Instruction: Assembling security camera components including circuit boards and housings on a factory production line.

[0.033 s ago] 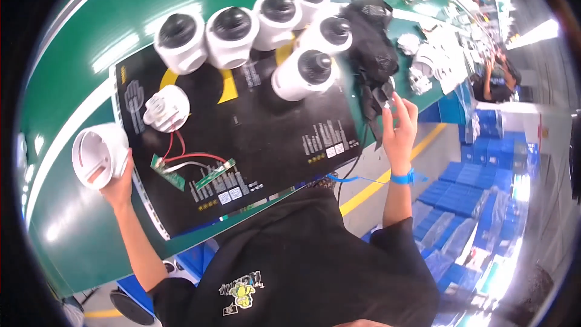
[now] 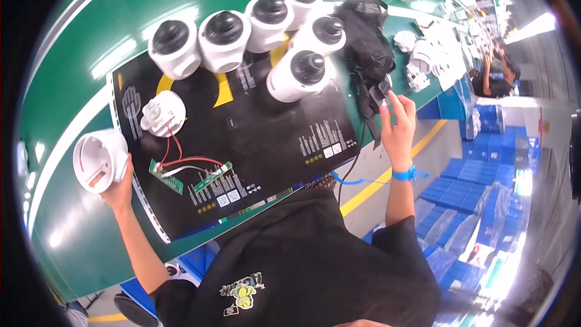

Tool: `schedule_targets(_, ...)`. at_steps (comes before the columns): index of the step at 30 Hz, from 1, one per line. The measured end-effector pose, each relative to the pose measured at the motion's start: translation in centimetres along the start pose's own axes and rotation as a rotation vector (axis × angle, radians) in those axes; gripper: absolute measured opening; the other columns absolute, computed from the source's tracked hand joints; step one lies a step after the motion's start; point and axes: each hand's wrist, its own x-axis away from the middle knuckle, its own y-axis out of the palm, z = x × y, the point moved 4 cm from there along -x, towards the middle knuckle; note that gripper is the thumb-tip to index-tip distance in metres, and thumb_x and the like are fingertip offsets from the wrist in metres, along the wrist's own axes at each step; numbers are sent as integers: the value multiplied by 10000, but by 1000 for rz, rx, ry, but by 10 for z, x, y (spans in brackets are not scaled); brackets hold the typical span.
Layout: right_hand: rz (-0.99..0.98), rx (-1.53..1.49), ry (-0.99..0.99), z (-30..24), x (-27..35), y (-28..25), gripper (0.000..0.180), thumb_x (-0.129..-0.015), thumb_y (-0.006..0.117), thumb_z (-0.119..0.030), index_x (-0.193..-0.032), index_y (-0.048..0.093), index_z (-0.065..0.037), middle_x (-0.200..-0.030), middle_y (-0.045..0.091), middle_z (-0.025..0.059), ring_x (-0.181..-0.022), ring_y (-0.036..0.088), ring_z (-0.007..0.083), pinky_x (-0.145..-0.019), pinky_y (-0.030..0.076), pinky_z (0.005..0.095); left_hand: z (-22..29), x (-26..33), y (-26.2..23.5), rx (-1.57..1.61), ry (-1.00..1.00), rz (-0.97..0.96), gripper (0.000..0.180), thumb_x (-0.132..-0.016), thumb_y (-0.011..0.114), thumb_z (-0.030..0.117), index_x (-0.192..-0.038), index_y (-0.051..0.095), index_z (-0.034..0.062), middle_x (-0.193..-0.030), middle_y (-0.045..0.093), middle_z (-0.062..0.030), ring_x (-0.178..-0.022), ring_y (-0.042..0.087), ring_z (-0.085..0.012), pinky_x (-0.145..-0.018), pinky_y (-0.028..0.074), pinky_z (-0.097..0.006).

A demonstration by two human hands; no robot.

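Note:
My left hand (image 2: 119, 191) grips a white, hollow camera housing (image 2: 111, 156) at the mat's left edge, its round open end facing left. My right hand (image 2: 399, 122) is at the right edge of the mat, beside a black bag-like bundle with straps (image 2: 368, 42). Its thumb and forefinger come together at the lower end of the bundle; what is between them is too small to tell. On the black mat (image 2: 260, 121) lies a round white camera part (image 2: 164, 113), wired in red and white to two green circuit boards (image 2: 169, 180).
Several white dome cameras with black tops (image 2: 225, 36) stand along the mat's far side. White loose parts (image 2: 423, 57) lie on the green table (image 2: 66, 236) at the right. Blue boxes (image 2: 448, 191) are stacked on the floor to the right. A blue wrist strap (image 2: 405, 174) trails a cord.
The view has shifted slightly. Both hands keep nearly the same place and grip.

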Motion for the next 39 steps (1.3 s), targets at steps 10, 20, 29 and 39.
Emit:
schedule_targets(10,162,-72,-27,25,-48,11,346,-724,720,-74,-1061,639,-79,-1072,563,100,-935,580,269,-784,494,340,15,-10,4,111,-74,158,658,-678,794,14,-1238,460,-75,-1172,581,-157,-1019,589,-206,-918,468,-342)
schedule_targets(20,182,130,-73,50,-79,59,625,-729,740,-240,-1254,481,-21,-1233,491,197,-1097,506,356,-911,442,419,22,-15,5,2,-2,219,621,-678,770,-38,-1226,479,-70,-1160,584,-164,-1005,592,-225,-893,481,-346)
schedule_targets(29,496,-324,278,74,-6,25,414,-797,686,-108,-1176,553,-9,-1073,587,124,-959,592,269,-809,478,351,22,-18,13,91,-99,143,599,-678,784,-6,-1203,503,-70,-1147,596,-154,-994,598,-207,-886,478,-330)
schedule_targets(39,-151,-667,-149,-117,77,10,401,-694,781,-203,-1029,658,-17,-1018,598,145,-846,582,282,-729,485,352,6,-12,19,-96,-252,169,712,-675,810,143,-1294,472,39,-1306,505,-124,-1154,516,-254,-982,426,-445)
